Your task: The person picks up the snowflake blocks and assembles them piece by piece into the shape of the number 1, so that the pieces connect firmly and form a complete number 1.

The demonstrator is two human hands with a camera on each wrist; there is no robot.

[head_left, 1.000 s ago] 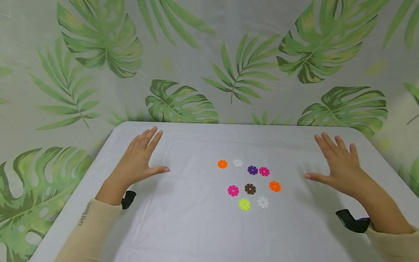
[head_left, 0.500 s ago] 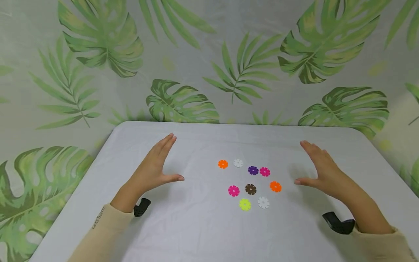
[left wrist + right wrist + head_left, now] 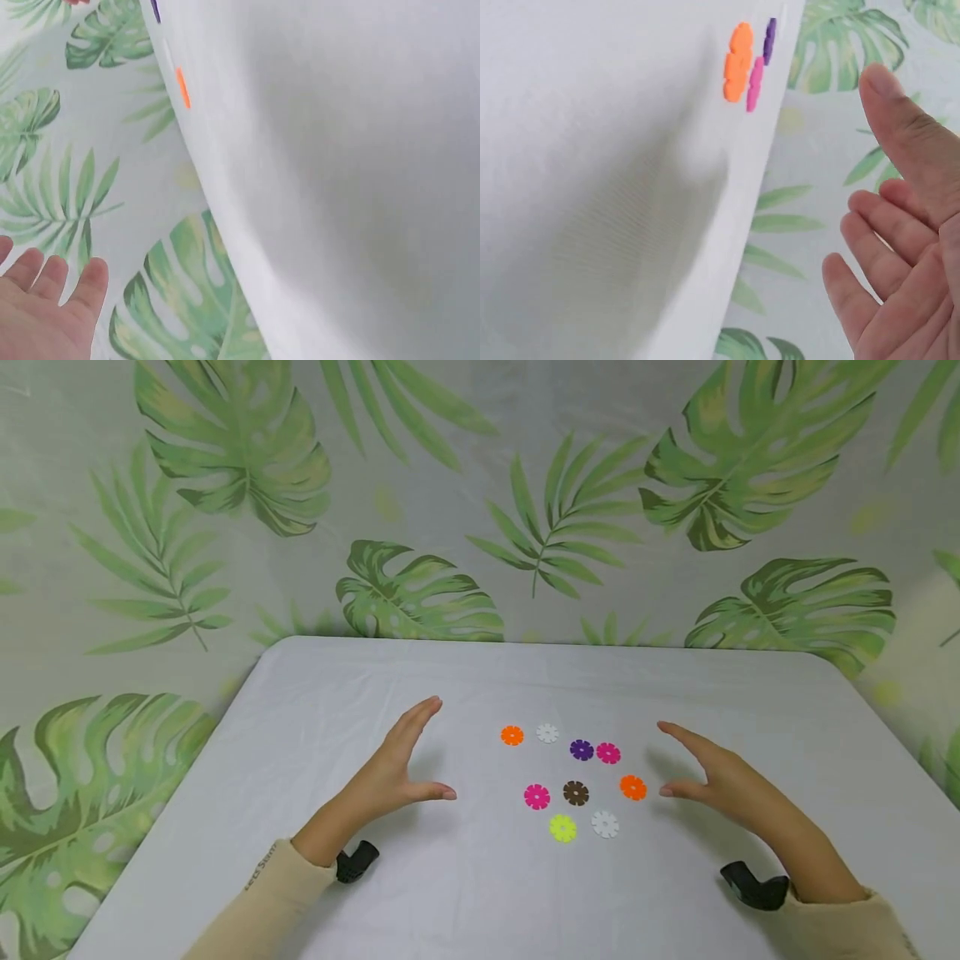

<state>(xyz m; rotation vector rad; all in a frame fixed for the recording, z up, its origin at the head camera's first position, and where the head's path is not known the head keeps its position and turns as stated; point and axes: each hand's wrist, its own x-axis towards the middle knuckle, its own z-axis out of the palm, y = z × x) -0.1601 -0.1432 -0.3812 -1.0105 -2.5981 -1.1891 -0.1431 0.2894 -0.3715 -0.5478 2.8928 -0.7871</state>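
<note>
Several flat notched plastic discs lie on the white table. At the back are an orange disc (image 3: 512, 736), a white disc (image 3: 547, 733), a purple disc (image 3: 581, 750) and a pink disc (image 3: 608, 753). Nearer sit another pink disc (image 3: 537, 797), a brown disc (image 3: 576, 793), a second orange disc (image 3: 633, 787), a yellow disc (image 3: 562, 828) and a second white disc (image 3: 605, 824). My left hand (image 3: 393, 772) hovers left of the discs, thumb spread from the fingers, holding nothing. My right hand (image 3: 723, 781), likewise spread and without anything in it, is closest to the right orange disc.
A white cloth covers the table (image 3: 465, 893). Behind its far edge stands a leaf-patterned backdrop (image 3: 450, 485). Black wrist mounts sit under the left wrist (image 3: 322, 835) and right wrist (image 3: 821, 868), each beside a beige sleeve.
Both hands have moved inward and slightly nearer the front, closing in on the discs from either side. The discs stay where they were.
</note>
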